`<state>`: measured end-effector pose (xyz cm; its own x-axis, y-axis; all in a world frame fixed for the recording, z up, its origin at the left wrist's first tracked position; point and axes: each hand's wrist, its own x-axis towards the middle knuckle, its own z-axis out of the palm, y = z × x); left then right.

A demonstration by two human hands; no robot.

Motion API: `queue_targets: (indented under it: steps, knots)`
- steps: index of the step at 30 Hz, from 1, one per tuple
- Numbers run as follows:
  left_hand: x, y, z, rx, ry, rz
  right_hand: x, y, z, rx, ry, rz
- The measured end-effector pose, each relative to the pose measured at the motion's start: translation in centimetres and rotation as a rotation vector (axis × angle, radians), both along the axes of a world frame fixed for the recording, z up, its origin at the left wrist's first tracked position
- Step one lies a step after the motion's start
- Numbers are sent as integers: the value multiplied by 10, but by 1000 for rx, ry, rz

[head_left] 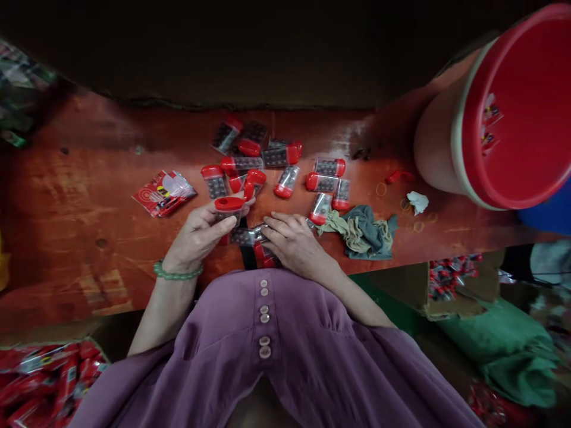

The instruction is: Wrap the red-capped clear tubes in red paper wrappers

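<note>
A red-topped container (229, 205) is pinched in the half-closed left hand (200, 230), presumably for access to its opening; toward four o'clock, filled containers (244, 236) are partly overlain by the loosely extended right hand (298, 244), any grip hidden.

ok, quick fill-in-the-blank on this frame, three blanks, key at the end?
The left grip holds a clear container with a ____-coloured cap.
The beaded bracelet is coloured ____.
The right grip lies between the crumpled cloths and the ____ grip.

Missing words: red; green; left.
</note>
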<state>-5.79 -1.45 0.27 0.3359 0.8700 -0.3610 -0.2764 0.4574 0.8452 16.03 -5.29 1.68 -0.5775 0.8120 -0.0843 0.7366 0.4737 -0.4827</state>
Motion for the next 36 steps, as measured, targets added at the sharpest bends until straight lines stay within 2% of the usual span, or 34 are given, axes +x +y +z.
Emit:
queue_targets:
  steps: [9,15,18,21,24,27,32,36]
  knots:
    - [-5,2,8,8,-26,120,19,6,7,-91,115,-89]
    - [-8,1,4,88,-51,108,15,38,1,63,222,-284]
    - [-10,1,2,127,-48,97,9,55,-4,77,192,-290]
    - [-15,0,-2,199,-43,102,12,62,-6,20,204,-275]
    - [-21,-4,-4,246,-30,118,17,52,0,-104,179,-221]
    - [-24,-8,-5,260,27,89,18,29,10,-179,122,-70]
    - [-21,-14,-4,242,22,67,15,-17,18,-85,121,28]
    - [-19,-14,-5,240,22,91,23,-36,15,-115,197,82]
